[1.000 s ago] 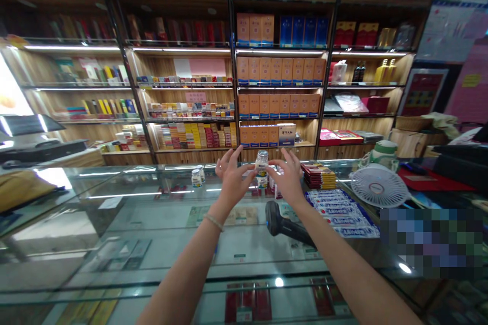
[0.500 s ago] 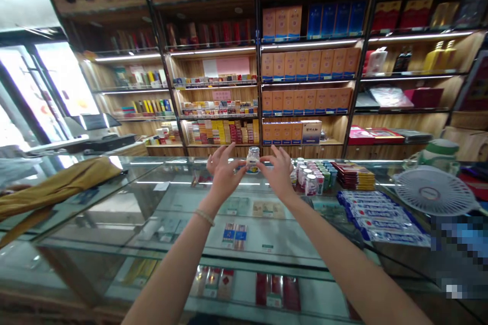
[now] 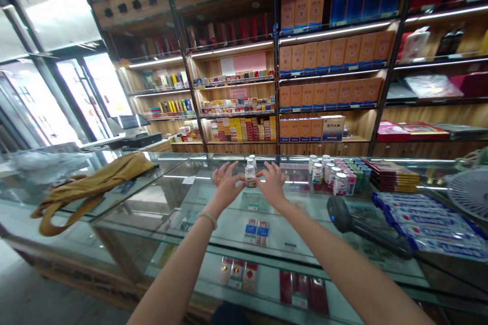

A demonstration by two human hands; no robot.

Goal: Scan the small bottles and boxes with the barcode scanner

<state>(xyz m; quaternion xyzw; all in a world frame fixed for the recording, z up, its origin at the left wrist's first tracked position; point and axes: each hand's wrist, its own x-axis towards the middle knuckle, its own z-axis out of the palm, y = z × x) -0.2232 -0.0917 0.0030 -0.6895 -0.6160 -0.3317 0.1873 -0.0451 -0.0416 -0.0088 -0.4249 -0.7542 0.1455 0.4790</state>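
Thumb and fingertips of my left hand (image 3: 227,183) and my right hand (image 3: 271,183) pinch a small jar (image 3: 250,174) from its two sides. It has a pale lid and a whitish body, and it is upright at the surface of the glass display counter (image 3: 213,208). Whether its base touches the glass I cannot tell. Just behind it stands a second jar (image 3: 251,159), its lower part hidden by the first. The other fingers of both hands are raised and spread. A light bracelet circles my left wrist.
More jars (image 3: 327,170) are grouped at right, beside red packets (image 3: 392,175) and blue-white packages (image 3: 430,223). A black handheld scanner (image 3: 362,228) lies near my right forearm. A mustard bag (image 3: 91,183) rests at left. Stocked shelves (image 3: 328,78) line the back wall.
My view has swung left, so the scene appears further right. Both hands have lowered the jar toward the counter, keeping their pinch. The second jar now shows behind it.
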